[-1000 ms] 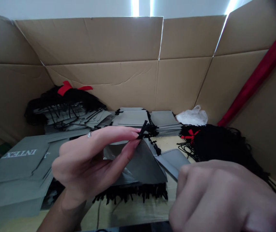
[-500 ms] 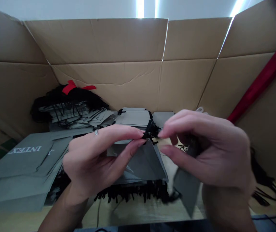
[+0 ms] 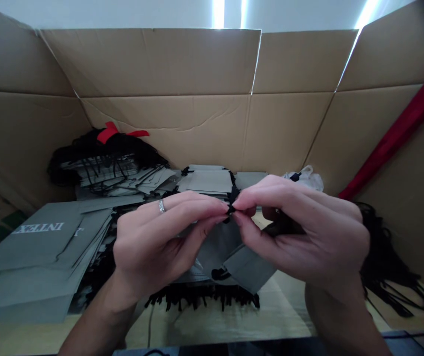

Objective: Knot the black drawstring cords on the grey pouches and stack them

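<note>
At far left lies a stack of flat grey fabric bags printed with white INTEX lettering, near the left hand, which wears a slim silver ring. Its thumb and fingers pinch a short black drawstring cord, standing roughly upright between the 2 hands. The right hand closes on the cord from the other side, fingertips almost meeting the left's. A grey fabric bag sits just below both hands, and a tangled heap of thin black cords lies at far right.
</note>
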The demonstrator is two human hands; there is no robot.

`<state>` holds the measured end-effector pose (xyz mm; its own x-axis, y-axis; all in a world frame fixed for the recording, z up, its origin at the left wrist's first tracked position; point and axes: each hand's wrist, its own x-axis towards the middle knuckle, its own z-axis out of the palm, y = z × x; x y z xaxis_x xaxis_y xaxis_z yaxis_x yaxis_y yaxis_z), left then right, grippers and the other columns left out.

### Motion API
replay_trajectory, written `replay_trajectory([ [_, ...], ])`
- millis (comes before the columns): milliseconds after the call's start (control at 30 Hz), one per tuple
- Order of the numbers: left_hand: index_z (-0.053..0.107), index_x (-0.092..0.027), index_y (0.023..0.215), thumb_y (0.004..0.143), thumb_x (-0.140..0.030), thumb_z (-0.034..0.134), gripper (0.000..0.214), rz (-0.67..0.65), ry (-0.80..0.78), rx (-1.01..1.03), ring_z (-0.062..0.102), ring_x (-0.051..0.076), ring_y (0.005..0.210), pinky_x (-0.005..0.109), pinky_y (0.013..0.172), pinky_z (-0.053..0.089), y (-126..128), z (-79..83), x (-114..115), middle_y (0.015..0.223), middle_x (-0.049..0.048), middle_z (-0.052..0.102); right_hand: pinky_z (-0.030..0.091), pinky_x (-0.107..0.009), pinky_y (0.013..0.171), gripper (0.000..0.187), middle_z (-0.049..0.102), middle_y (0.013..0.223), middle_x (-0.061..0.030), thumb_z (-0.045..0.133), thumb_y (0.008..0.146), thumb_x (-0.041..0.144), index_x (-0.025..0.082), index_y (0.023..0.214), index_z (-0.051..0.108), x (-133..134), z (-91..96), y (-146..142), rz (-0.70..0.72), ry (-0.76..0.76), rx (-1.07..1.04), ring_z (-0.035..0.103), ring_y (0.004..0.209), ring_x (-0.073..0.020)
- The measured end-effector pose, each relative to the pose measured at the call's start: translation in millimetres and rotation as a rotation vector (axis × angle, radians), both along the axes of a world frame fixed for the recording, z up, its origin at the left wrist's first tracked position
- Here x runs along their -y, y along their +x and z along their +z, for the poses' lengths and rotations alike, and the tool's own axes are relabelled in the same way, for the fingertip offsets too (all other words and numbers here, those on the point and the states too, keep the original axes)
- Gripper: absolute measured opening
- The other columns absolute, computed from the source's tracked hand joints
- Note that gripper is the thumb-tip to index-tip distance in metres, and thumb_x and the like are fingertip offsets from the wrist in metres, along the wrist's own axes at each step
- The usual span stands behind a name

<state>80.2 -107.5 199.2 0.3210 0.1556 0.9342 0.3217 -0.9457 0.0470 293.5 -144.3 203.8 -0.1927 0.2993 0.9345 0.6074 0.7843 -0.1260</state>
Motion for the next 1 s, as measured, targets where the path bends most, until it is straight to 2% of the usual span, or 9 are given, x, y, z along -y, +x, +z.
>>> replay_trajectory([
  [233,0.079,-0.028,0.108,0.097,-0.016,0.079,0.016,0.067,0.064,-0.060,0.082,0.013,0.074,0.021,0.068,0.071,-5,1.4,2,0.099,-0.0055,0.087,0.060,-0.028,0.067,0.026,0.074,0.086,0.0053,0.074,0.084,0.006,0.027,0.097,0.069,2,0.1,0,0.043,-0.119,-0.032,0.069,0.072,-0.0117],
  [333,0.078,-0.027,0.112,0.095,-0.014,0.082,0.021,0.062,0.104,-0.116,0.083,0.014,0.074,0.022,0.075,0.074,-6,1.7,2,0.100,-0.0041,0.087,0.058,-0.028,0.065,0.024,0.072,0.082,0.0054,0.073,0.084,0.006,0.027,0.095,0.068,1,0.6,0,0.042,-0.139,-0.039,0.068,0.070,-0.0117],
  [567,0.078,-0.022,0.110,0.094,-0.011,0.081,0.020,0.058,0.220,-0.087,0.084,0.014,0.074,0.021,0.082,0.075,-3,-4.9,-6,0.100,-0.0013,0.088,0.060,-0.027,0.071,0.024,0.075,0.086,0.0040,0.071,0.085,0.005,0.026,0.096,0.068,-2,0.4,-1,0.052,-0.101,0.019,0.071,0.075,-0.0130],
  [667,0.078,-0.022,0.106,0.094,-0.013,0.082,0.016,0.106,0.232,-0.071,0.082,0.013,0.068,0.020,0.074,0.074,-3,-4.8,-3,0.095,-0.0028,0.087,0.059,-0.027,0.068,0.023,0.073,0.083,0.0037,0.072,0.084,0.006,0.027,0.093,0.068,-3,-0.2,-2,0.053,-0.111,-0.006,0.068,0.071,-0.0132],
  [733,0.077,-0.027,0.104,0.094,-0.018,0.081,0.014,0.134,0.164,-0.066,0.079,0.012,0.062,0.021,0.065,0.072,-3,-3.1,-1,0.089,-0.0063,0.086,0.055,-0.027,0.061,0.023,0.070,0.078,0.0050,0.074,0.081,0.007,0.027,0.092,0.069,-4,-0.9,-2,0.075,-0.157,-0.042,0.062,0.063,-0.0115],
  [833,0.077,-0.029,0.101,0.091,-0.016,0.083,0.017,0.048,0.046,-0.015,0.077,0.011,0.059,0.020,0.058,0.069,-3,-0.2,0,0.082,-0.0080,0.085,0.050,-0.024,0.053,0.024,0.068,0.075,0.0065,0.076,0.076,0.006,0.025,0.089,0.070,-5,-2.1,-2,0.164,-0.229,-0.114,0.055,0.058,-0.0085],
  [933,0.078,-0.029,0.097,0.086,-0.012,0.082,0.021,-0.087,0.002,0.042,0.077,0.012,0.058,0.020,0.052,0.065,-2,1.3,-3,0.078,-0.0073,0.083,0.046,-0.022,0.048,0.023,0.069,0.076,0.0048,0.076,0.075,0.004,0.023,0.087,0.071,-7,-3.1,-2,0.261,-0.319,-0.185,0.056,0.057,-0.0083],
  [1000,0.078,-0.030,0.096,0.086,-0.013,0.081,0.020,-0.106,-0.017,0.061,0.076,0.012,0.057,0.021,0.049,0.064,0,1.2,-7,0.078,-0.0072,0.083,0.044,-0.022,0.045,0.021,0.070,0.076,0.0036,0.077,0.076,0.006,0.023,0.087,0.072,-9,-3.9,-4,0.296,-0.363,-0.218,0.056,0.055,-0.0087],
])
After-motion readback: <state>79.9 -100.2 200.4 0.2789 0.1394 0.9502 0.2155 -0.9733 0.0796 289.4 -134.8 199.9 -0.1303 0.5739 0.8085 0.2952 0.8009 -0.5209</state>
